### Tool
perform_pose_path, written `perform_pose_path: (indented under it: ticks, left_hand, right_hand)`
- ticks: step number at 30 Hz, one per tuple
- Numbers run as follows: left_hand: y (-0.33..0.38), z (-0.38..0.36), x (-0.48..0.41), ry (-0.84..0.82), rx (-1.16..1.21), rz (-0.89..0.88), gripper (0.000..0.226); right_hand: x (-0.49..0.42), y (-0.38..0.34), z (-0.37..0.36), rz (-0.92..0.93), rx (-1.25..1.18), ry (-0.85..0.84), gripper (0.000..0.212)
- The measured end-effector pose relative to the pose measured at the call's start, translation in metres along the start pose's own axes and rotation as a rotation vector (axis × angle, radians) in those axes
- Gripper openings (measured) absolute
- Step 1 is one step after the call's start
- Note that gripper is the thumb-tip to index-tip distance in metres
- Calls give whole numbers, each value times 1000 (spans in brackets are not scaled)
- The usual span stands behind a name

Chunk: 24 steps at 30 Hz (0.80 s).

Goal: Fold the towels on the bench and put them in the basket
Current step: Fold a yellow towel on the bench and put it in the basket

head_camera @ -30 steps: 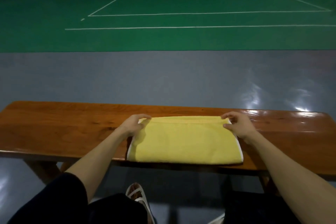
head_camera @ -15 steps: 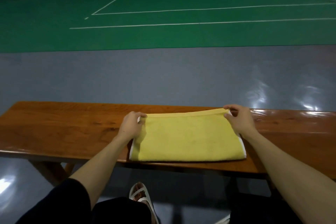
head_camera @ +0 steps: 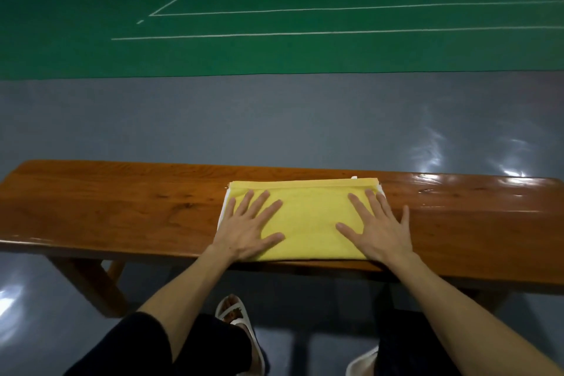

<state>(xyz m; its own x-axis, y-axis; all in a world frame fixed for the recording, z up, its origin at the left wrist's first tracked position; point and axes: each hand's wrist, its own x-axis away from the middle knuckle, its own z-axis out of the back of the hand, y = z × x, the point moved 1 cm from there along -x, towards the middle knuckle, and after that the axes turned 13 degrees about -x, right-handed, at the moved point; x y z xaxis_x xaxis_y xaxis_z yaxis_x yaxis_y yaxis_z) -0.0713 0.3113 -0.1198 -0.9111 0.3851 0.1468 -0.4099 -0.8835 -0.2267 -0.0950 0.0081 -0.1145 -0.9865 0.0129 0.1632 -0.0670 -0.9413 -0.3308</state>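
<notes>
- Moved since half a second ago: left hand (head_camera: 248,227) and right hand (head_camera: 377,229), off the far corners of the yellow towel (head_camera: 308,220) and onto its top face; far edge of the yellow towel now down flat.
- Left hand: palm-down on the left half of the yellow towel; fingers (head_camera: 259,201) straight and spread, gripping nothing, tips toward the far edge.
- Right hand: palm-down on the right half, mirroring the left; fingers straight and spread, gripping nothing; little finger beyond the cloth's right edge, over bare wood.
- Yellow towel: folded into a flat rectangle, lying on the bench (head_camera: 122,207) a little right of its middle, near edge about level with the near edge of the bench; white edging (head_camera: 222,214) visible along the left side and at the far right corner.
- Bench: long, glossy brown wood, crossing the whole view; angled leg (head_camera: 88,284) underneath at left.
- Grey floor (head_camera: 274,119): shiny, with pale light patches at right.
- Green court (head_camera: 274,52): beyond the grey floor, marked with white lines.
- White sandal (head_camera: 235,314): on a foot below the near edge of the bench, between the two bare forearms.
</notes>
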Motion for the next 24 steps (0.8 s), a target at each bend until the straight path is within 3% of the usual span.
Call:
perform_pose_path:
  ticks: [4, 7, 9, 13, 24]
  left_hand:
    - [-3, 7, 7, -37, 73, -13, 81]
    - [9, 32, -6, 43, 120, 35, 67]
    - [30, 58, -32, 98, 193, -62, 47]
    - [90, 105, -94, 114, 248, -329, 32]
    - [153, 121, -190, 29, 55, -624, 35]
  right_hand:
    - [-1, 11, 11, -56, -80, -7, 85]
    - [16, 19, 20, -113, -358, 250, 65]
    - [32, 22, 26, -218, -479, 350, 48]
    - [57, 24, 23, -362, -531, 316, 35]
    - [58, 31, 14, -452, -599, 374, 25]
